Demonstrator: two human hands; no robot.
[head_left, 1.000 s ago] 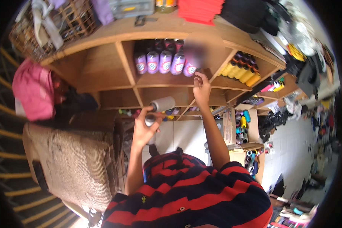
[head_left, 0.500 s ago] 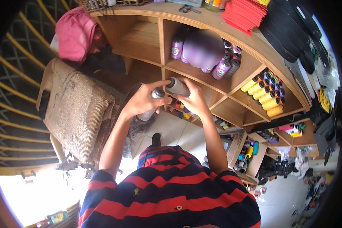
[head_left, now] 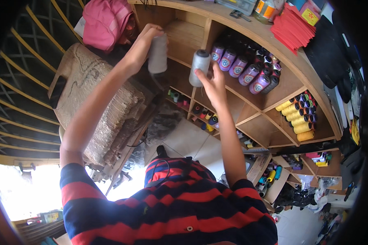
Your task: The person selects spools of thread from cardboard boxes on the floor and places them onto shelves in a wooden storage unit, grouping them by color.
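Observation:
My left hand (head_left: 148, 38) is raised at the front of the wooden shelf, its fingers closed around the top of a grey thread spool (head_left: 158, 57). The spool hangs upright below the fingers. To the right of it, my right hand (head_left: 214, 87) grips a pale grey thread spool (head_left: 200, 67) with a dark cap, the thumb lying across its side. The two spools are apart. Just beyond the right hand, several purple-labelled thread spools (head_left: 238, 67) stand in rows in a shelf compartment, with darker spools behind them.
The wooden shelf (head_left: 249, 30) curves across the far side. Yellow thread spools (head_left: 300, 118) are stacked in its right compartment. Red sheets (head_left: 292, 28) lie on top. A worn cloth-covered seat (head_left: 98, 98) stands at left, near a pink cloth (head_left: 106, 22). A cardboard box (head_left: 277, 185) holds coloured spools.
My hands have moved apart, each with a grey spool. The left has gone up and left, the right slightly up and right. The whole view has shifted, showing more of the purple spools.

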